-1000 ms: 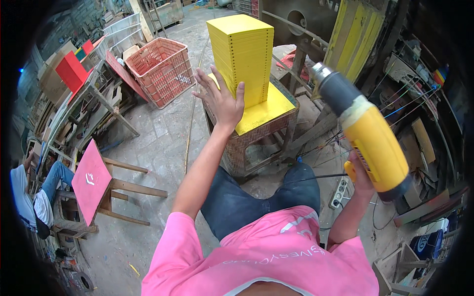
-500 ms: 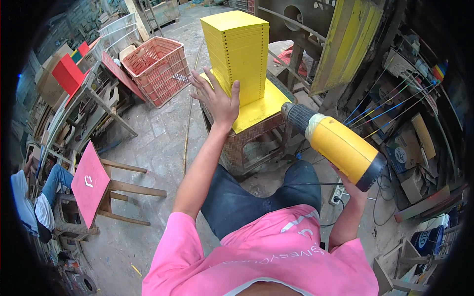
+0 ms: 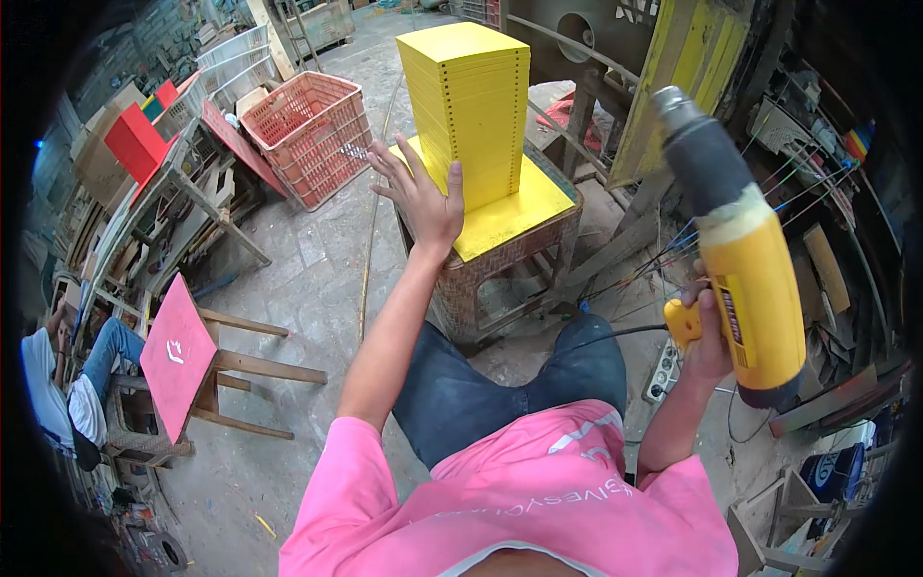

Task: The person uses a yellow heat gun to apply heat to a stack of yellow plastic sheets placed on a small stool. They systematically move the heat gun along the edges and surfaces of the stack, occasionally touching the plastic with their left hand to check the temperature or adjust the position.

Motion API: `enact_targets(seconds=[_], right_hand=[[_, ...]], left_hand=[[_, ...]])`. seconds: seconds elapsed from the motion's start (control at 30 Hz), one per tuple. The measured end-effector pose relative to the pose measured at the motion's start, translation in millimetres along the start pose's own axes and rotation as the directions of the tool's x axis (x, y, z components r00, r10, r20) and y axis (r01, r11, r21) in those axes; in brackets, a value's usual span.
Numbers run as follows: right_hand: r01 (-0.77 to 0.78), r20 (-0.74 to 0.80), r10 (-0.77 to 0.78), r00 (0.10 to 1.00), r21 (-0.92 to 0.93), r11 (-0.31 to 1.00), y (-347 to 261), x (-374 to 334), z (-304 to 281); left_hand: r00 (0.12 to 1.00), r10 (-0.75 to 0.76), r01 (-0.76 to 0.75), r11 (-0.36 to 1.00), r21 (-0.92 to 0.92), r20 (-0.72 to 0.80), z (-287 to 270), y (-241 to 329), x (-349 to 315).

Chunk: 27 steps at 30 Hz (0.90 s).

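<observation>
Your right hand (image 3: pixel 710 332) has swung the yellow power drill (image 3: pixel 740 245) back up since the earlier frame, its dark nose now pointing up and away from the stack of yellow boards (image 3: pixel 468 96); your fingers are wrapped tight around its handle. Your left hand (image 3: pixel 423 197) rests open, palm flat against the stack's near side. That stack stands upright on a yellow board (image 3: pixel 514 207) atop a stool (image 3: pixel 500 279).

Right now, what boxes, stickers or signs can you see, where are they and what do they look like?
Label strip: on the side of the yellow drill held in the right hand; narrow, red with light marks.
Red panel: leaning on a wooden stool frame at the left; flat, square, small white mark.
Red box: on the shelves upper left; blocky, plain red.
Blue sign: lower right; dark blue, white marks.
</observation>
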State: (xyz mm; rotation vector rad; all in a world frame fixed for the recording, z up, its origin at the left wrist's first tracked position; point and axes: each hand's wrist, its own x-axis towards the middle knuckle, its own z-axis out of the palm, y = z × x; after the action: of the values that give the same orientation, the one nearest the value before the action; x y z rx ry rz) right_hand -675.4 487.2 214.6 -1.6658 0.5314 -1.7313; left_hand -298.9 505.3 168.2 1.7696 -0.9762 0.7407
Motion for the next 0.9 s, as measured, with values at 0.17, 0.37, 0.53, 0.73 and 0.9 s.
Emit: enact_targets(seconds=[0.17, 0.37, 0.53, 0.73, 0.9], right_hand=[[0.066, -0.008, -0.066, 0.998, 0.165, 0.984, -8.4, 9.3, 7.6], [-0.042, 0.095, 0.087, 0.992, -0.401, 0.915, 11.4, -9.1, -21.2], [-0.191, 0.142, 0.235, 0.962, -0.27, 0.944, 38.5, -25.6, -40.4], [0.032, 0.477, 0.276, 0.835, -0.542, 0.84, 23.7, -18.0, -50.7], [0.018, 0.491, 0.302, 0.817, -0.546, 0.838, 33.3, -23.6, -62.9]], left_hand=[[1.0, -0.02, 0.02, 0.999, -0.051, 0.001, -0.2, -4.1, -2.8], [0.999, -0.034, 0.035, 0.997, -0.062, 0.018, -3.1, -3.1, 3.3], [1.0, -0.004, 0.005, 0.997, -0.083, 0.008, -3.4, 2.7, 8.9], [0.999, 0.051, -0.049, 0.995, -0.091, 0.013, -2.7, 6.2, 9.3], [0.999, 0.036, -0.037, 0.99, -0.133, -0.01, -5.9, 2.7, 10.1]])
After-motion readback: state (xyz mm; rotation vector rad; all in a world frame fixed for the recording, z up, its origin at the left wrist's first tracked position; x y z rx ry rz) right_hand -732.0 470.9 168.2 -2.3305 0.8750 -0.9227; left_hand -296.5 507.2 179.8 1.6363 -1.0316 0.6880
